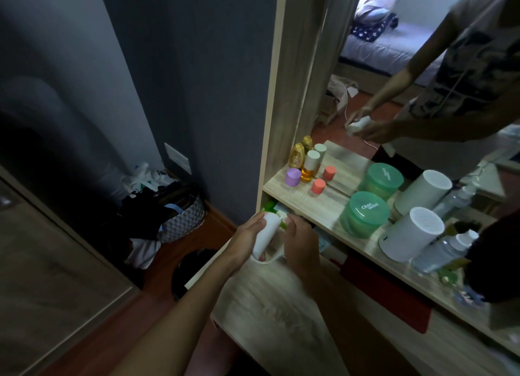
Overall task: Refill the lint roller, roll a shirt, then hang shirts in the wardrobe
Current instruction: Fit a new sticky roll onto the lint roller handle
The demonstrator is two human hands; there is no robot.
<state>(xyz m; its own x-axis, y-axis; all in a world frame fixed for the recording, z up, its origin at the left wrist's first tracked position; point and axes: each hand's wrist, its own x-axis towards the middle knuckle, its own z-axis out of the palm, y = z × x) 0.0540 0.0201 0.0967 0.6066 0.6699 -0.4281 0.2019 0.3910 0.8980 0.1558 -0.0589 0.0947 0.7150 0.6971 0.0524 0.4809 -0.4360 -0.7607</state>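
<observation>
Just in front of the green jar point(364, 214), a white lint roller refill point(266, 235) is wrapped by the left hand point(249, 236); the right hand point(299, 242) pinches its end. It is judged light, stiff, and best gripped mid-barrel.

Dim, shadowy room; daylight shows only in the mirror point(422, 66); edges warp.

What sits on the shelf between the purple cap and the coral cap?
Head view: an amber bottle with a white cap stands between the purple cap and the coral cap, which sits nearer.
</observation>
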